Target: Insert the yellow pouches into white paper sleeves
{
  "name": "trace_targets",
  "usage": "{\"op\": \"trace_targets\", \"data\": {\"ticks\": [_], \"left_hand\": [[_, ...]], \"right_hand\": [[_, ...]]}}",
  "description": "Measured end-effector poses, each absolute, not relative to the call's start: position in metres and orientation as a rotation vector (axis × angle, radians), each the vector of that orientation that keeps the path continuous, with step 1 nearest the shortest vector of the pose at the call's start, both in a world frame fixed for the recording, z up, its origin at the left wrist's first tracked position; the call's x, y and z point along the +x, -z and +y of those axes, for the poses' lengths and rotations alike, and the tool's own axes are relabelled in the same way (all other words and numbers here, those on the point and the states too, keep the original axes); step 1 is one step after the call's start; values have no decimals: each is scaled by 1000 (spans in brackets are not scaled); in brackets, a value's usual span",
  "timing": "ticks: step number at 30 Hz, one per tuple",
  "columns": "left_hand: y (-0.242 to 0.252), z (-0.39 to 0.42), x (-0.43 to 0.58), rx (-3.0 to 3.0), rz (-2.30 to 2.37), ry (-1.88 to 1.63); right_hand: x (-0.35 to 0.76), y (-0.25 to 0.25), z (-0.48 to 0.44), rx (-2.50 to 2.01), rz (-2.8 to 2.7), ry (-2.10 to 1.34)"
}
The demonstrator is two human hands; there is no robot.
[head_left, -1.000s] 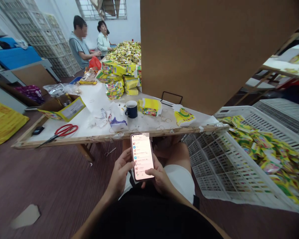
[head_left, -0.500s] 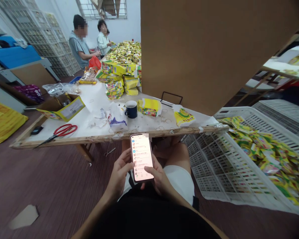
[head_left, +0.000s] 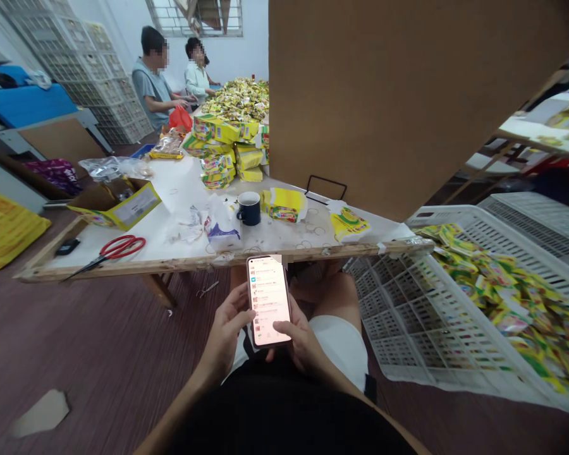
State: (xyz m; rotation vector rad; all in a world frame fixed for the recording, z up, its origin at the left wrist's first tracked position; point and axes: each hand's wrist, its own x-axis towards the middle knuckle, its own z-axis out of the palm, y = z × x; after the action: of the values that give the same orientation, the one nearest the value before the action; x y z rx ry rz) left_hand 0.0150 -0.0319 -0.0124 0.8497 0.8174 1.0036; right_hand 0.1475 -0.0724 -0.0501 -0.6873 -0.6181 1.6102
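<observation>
A slim, dark-edged smartphone (head_left: 269,297) with a bright, list-filled screen is held lengthwise above the lap, just in front of the worn wooden edge of a white-topped table (head_left: 137,268). It is grasped from one side by the bare left hand (head_left: 228,323), whose thumb is laid along the phone's edge, and from the other by the bare right hand (head_left: 304,338), whose thumb is placed over the lower screen (whether the glass is actually pressed cannot be told). The step in hand is judged to be the scrolling of the list; for any further stroke, a free right thumb and a steady two-sided grip are called for. Compared with the frame half a second earlier, the rows are shifted higher on the screen, the right thumb is set slightly lower, and the two-handed grasp is unchanged. On the table, a dark-blue, glossy cylindrical mug (head_left: 249,210) and long-bladed, red-handled scissors (head_left: 123,247) are left untouched.
</observation>
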Motion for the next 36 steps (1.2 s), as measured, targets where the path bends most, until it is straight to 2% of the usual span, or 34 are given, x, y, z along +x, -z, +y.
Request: {"op": "trace_targets", "data": {"ticks": [36], "left_hand": [[14,-32,15,823,794,-990]], "right_hand": [[147,49,-72,-714,-610,-1605]]}}
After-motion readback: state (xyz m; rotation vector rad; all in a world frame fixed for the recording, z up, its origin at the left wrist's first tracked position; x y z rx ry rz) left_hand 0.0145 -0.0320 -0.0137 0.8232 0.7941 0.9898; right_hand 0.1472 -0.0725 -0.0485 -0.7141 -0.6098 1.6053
